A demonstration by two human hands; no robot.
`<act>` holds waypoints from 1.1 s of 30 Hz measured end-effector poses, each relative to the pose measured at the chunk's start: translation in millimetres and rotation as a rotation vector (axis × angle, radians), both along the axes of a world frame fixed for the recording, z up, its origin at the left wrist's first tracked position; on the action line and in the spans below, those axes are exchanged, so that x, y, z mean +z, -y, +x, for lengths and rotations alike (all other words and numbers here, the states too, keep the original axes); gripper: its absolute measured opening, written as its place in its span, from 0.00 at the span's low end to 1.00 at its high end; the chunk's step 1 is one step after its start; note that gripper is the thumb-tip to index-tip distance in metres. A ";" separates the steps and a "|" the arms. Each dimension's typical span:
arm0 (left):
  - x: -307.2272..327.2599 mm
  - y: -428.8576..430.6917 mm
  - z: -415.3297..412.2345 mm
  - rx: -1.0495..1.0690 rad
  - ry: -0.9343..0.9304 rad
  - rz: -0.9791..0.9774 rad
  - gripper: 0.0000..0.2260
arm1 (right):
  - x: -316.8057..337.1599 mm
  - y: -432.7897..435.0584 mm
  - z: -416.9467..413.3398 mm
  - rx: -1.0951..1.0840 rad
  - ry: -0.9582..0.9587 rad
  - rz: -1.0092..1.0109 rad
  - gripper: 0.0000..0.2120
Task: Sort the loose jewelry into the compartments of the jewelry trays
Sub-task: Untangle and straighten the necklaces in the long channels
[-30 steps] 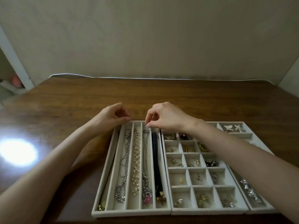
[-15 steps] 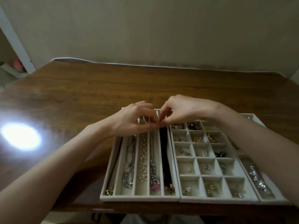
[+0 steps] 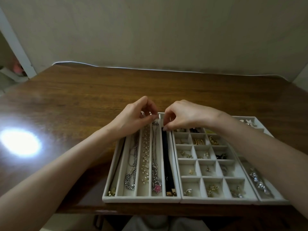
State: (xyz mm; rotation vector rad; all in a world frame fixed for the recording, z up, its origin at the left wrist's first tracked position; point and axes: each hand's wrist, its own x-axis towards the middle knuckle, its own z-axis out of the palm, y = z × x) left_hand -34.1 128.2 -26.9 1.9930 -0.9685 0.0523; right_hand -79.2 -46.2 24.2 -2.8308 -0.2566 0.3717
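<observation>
Both hands are now sitting slightly apart, where half a second ago their fingertips were meeting; a strip of tray rim is showing between them.

A pale grey velvet tray with five long slots [image 3: 141, 200] is lying at the near edge of the brown wooden desk [image 3: 83, 100]. From left to right its slots are holding a thin dark cord with a gold pendant [image 3: 112, 192], a chunky silver link chain [image 3: 130, 180], a pearl-and-gold bead strand [image 3: 145, 157], a silver chain with a pink star pendant [image 3: 157, 188] and a black velvet choker [image 3: 166, 160]. Touching its right side, a matching grid tray of small square cells [image 3: 216, 201] is carrying earrings and rings, one sort to a cell. A third pale tray [image 3: 273, 201], partly hidden under the right forearm, is holding a silver bracelet [image 3: 257, 179].

The left hand [image 3: 133, 119] is hovering over the far end of the long tray with fingers curled and thumb reaching towards the star chain's slot; whether it is gripping anything is unclear. The right hand [image 3: 188, 115], fingers bent, is pinching the choker's far end.

The choker is lying straight along the rightmost slot, its length running from far rim to near rim, gold clasp at the near end.
</observation>
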 end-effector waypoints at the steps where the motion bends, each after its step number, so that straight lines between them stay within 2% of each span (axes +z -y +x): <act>1: -0.4 -0.5 1.3 0.026 0.004 -0.014 0.05 | -0.7 -2.2 -0.4 -0.002 0.000 -0.038 0.09; 6: -1.4 -3.8 6.0 0.092 0.009 -0.046 0.04 | 4.1 -6.1 -1.2 -0.030 -0.061 -0.015 0.11; 10: -0.9 -3.7 5.1 0.085 0.012 -0.028 0.04 | 0.4 -5.1 0.9 -0.029 -0.074 0.040 0.08; 13: 1.1 -2.0 1.4 0.024 -0.017 -0.016 0.06 | 2.5 -0.1 0.2 -0.076 -0.114 0.220 0.06; 15: 3.8 -0.8 -2.2 -0.034 -0.110 -0.042 0.12 | 6.9 3.6 -1.4 -0.116 -0.111 0.405 0.06; 17: 7.1 0.2 -6.7 -0.094 -0.241 -0.078 0.18 | 11.7 6.5 -2.7 -0.150 -0.043 0.599 0.06; 19: 8.9 1.6 -10.2 -0.132 -0.312 -0.105 0.18 | 16.2 9.1 -3.6 -0.155 0.051 0.727 0.06; 24: 9.0 1.4 -9.0 -0.162 -0.402 -0.163 0.13 | 21.0 13.2 -5.6 -0.128 0.140 0.879 0.07; 30: 11.3 0.4 -10.3 -0.233 -0.427 -0.128 0.20 | 27.2 17.8 -10.2 -0.014 0.179 1.110 0.05; 33: 15.6 -0.8 -10.6 -0.272 -0.477 -0.140 0.11 | 31.2 19.9 -12.3 0.052 0.182 1.154 0.07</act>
